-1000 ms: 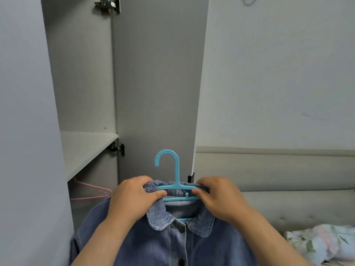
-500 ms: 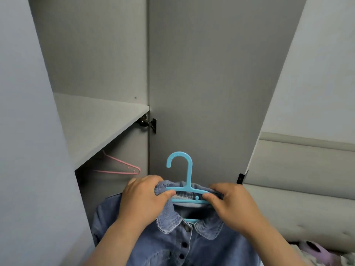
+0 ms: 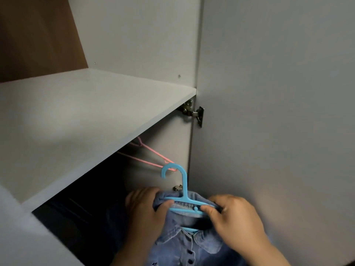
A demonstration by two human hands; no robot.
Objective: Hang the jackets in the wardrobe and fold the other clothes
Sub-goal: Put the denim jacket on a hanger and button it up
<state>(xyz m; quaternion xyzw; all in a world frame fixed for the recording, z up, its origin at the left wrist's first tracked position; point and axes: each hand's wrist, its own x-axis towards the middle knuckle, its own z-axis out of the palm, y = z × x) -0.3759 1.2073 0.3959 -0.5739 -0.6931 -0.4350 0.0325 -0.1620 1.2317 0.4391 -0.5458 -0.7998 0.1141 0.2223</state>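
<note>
A blue denim jacket (image 3: 184, 248) with dark buttons hangs on a light blue plastic hanger (image 3: 183, 189), hook upright. My left hand (image 3: 146, 210) grips the jacket's left shoulder together with the hanger's left arm. My right hand (image 3: 234, 217) pinches the hanger's right arm and the collar. Both are at the mouth of the grey wardrobe's (image 3: 134, 169) dark lower compartment, just below the shelf (image 3: 86, 121). The hanging rail is hidden behind the shelf.
A pink wire hanger (image 3: 151, 154) hangs inside under the shelf, just behind the blue hook. The open wardrobe door (image 3: 269, 112) stands close on the right, with hinges (image 3: 192, 112) at its edge. The wardrobe's left wall is near on the left.
The view has closed in on the wardrobe; the bed and wall are out of sight. Both hands have carried the jacket on its hanger forward to the lower compartment's opening.
</note>
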